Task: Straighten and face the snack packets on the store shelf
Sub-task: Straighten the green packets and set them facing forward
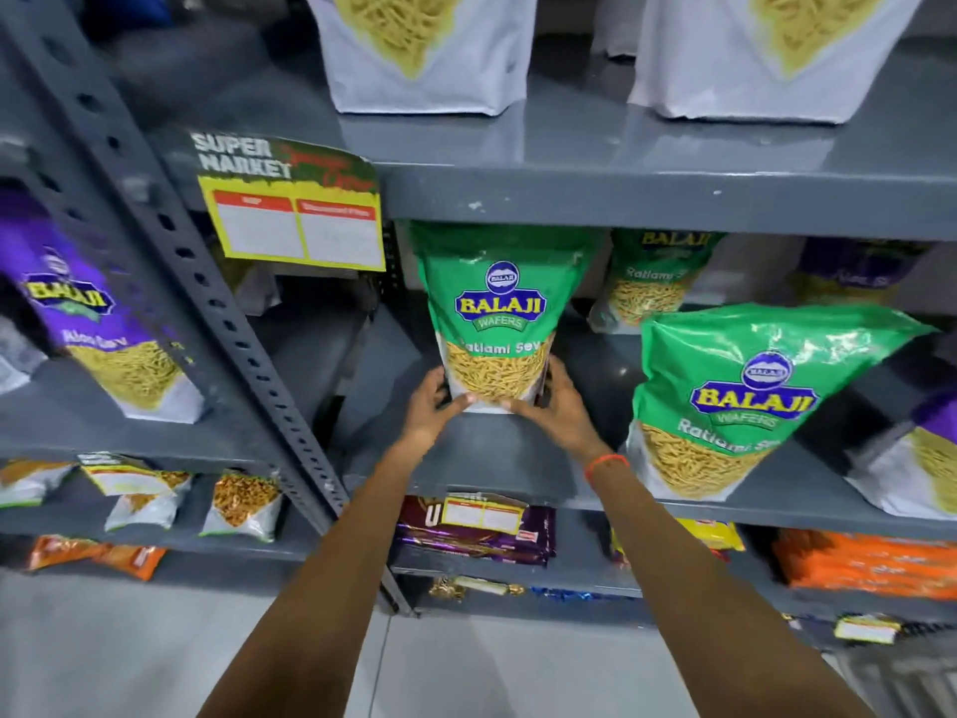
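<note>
Hands, left [432, 401] and right [556, 401], grip one of three green packets [497, 313] upright.

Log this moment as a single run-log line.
step: facing green packet | left hand and right hand: both grip its base | packet: upright, front out | shelf: middle

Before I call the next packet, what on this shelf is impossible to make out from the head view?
- Price card: printed figures blurred.
- Base of the green packet: covered by left hand and right hand.
- Purple packet: cut off by the right edge.
- Rear green packet: top hidden behind the upper shelf.
</note>
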Motion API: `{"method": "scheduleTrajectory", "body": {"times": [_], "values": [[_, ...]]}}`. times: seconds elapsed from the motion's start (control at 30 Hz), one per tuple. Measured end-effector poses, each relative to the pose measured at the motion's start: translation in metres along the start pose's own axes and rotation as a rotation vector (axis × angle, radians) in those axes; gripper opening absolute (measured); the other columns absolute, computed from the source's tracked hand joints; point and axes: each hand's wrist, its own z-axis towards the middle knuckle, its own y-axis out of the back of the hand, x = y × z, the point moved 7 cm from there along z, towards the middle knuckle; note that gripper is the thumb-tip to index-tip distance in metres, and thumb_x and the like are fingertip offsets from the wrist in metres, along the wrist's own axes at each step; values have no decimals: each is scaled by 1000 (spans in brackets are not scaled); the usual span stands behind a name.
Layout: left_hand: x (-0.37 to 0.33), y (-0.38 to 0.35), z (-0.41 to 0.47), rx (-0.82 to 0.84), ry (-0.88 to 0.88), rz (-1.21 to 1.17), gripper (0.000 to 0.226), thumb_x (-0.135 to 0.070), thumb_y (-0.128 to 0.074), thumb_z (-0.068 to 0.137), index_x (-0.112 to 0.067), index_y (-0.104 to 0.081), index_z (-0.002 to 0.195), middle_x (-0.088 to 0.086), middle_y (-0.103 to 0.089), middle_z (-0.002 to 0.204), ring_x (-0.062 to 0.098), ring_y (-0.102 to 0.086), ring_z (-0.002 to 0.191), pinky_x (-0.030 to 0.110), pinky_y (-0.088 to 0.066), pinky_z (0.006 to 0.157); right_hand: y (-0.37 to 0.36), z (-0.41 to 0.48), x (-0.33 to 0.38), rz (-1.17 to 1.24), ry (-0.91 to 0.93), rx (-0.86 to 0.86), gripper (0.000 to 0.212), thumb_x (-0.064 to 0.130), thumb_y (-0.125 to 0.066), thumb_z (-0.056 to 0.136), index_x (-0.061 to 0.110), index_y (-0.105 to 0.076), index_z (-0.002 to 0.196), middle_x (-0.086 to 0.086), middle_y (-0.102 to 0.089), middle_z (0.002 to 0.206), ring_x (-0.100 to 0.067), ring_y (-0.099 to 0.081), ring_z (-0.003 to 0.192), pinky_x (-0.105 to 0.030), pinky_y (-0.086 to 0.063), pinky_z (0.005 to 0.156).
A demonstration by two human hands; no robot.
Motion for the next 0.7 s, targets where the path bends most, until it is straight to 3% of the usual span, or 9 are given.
{"method": "scheduleTrajectory", "body": {"times": [0.23, 0.3, 0.4, 0.5, 0.6, 0.7], "values": [[19, 7, -54, 63, -44, -27, 44, -6, -64, 83, -13, -48, 123, -4, -60, 118, -2, -59, 102, 6, -48, 80, -4, -50, -20, -120, 24, -61, 79, 24, -77, 74, 19, -32, 138, -12, -40, 143, -27, -41, 132, -55, -38, 108], [27, 11, -68, 66, -37, -39, 44, -7, -65, 82, -13, -49, 123, -5, -61, 117, -3, -60, 103, 9, -49, 82, -7, -68, -21, -149, 50, -77, 78, 30, -77, 73, 23, -32, 137, -9, -42, 142, -25, -43, 131, -52, -40, 108], [28, 14, -85, 68, -44, -34, 46, -7, -64, 83, -10, -48, 127, 6, -60, 122, 13, -58, 113, 21, -47, 92, -10, -84, -21, -192, 56, -82, 75, 35, -76, 74, 25, -34, 135, -6, -46, 137, -21, -46, 126, -44, -44, 104], [28, 15, -94, 74, -37, -31, 46, -9, -64, 84, -16, -47, 127, 6, -60, 126, 14, -57, 115, 28, -46, 97, -13, -93, -19, -197, 59, -80, 71, 34, -75, 75, 25, -36, 134, -1, -47, 131, -16, -47, 123, -34, -43, 100], [25, 15, -99, 71, -27, -8, 43, -12, -64, 84, -24, -48, 122, 1, -60, 125, 7, -58, 113, 24, -48, 96, -13, -96, -16, -182, 56, -75, 68, 29, -75, 76, 26, -37, 132, 6, -45, 126, -9, -46, 119, -33, -41, 100], [26, 14, -100, 77, -20, -3, 43, -15, -64, 84, -29, -47, 121, -4, -60, 123, 2, -57, 112, 17, -49, 92, -15, -95, -18, -190, 57, -74, 68, 29, -75, 76, 26, -36, 133, 1, -46, 131, -7, -44, 119, -34, -41, 101]]}}
